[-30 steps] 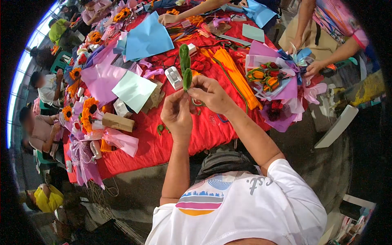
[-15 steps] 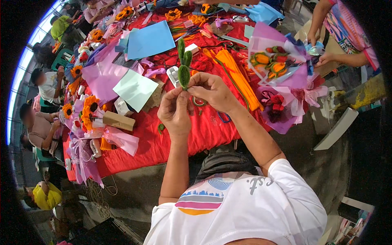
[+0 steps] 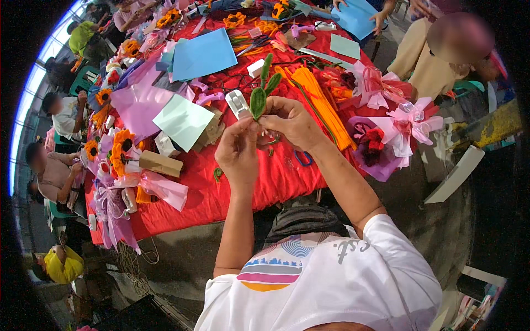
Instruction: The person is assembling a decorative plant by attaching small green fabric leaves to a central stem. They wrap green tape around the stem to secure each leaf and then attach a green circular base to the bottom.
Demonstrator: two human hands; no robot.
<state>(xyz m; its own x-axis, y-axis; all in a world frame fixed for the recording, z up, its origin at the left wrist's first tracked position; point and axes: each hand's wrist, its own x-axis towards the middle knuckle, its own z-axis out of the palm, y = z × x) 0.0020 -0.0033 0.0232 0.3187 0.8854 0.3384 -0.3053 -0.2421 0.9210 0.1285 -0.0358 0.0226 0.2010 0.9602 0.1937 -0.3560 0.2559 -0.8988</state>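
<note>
Between my two hands stands a green pipe-cleaner leaf sprig [image 3: 258, 102], with fuzzy leaf loops fanning upward and to the right. The fingertips of my left hand [image 3: 238, 146] pinch its base. My right hand [image 3: 291, 122] pinches the same spot from the other side, its fingers curled. The fingers hide the lower end of the sprig. Just behind it on the table lies a white tape dispenser [image 3: 237, 103]. A bundle of orange pipe cleaners [image 3: 326, 105] stretches out to the right of my right hand.
On the red tablecloth [image 3: 193, 201] lie a blue sheet [image 3: 203, 54], a pale green sheet [image 3: 183, 122] and a cardboard block [image 3: 160, 164]. Wrapped bouquets [image 3: 406, 129] rest at the right edge; orange sunflowers [image 3: 121, 151] line the left. Blue-handled scissors [image 3: 303, 159] lie near my right forearm. Other people sit around.
The sprig has tilted, and its leaves now spread apart to the right. At the right, a person has put a tulip bouquet down on the table and leaned in.
</note>
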